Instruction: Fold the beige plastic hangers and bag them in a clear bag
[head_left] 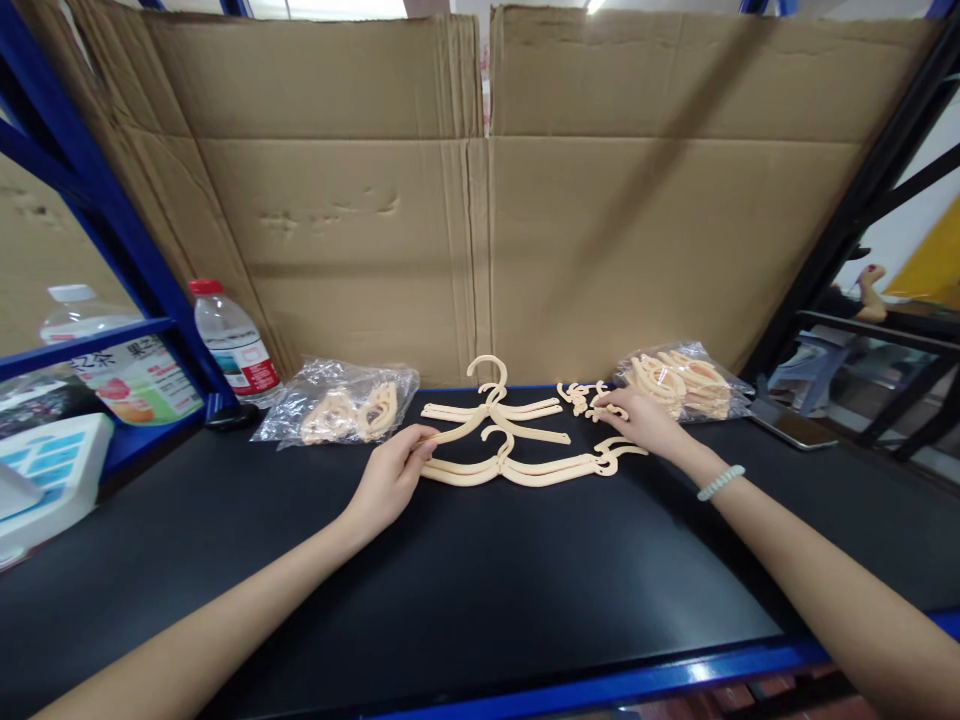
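Note:
Cream plastic hangers (501,440) lie stacked on the black tabletop (465,570), hooks pointing away from me. My left hand (391,478) pinches the left end of one hanger arm. My right hand (646,420) rests at the hangers' right end, fingertips on a small pile of cream plastic clips (587,399). A bead bracelet sits on my right wrist (720,482).
A clear bag of cream parts (341,405) lies at the left, another bag (686,383) at the right. A water bottle (234,345) stands by the blue rack post. Cardboard sheets (480,200) wall the back. A phone (793,428) lies far right.

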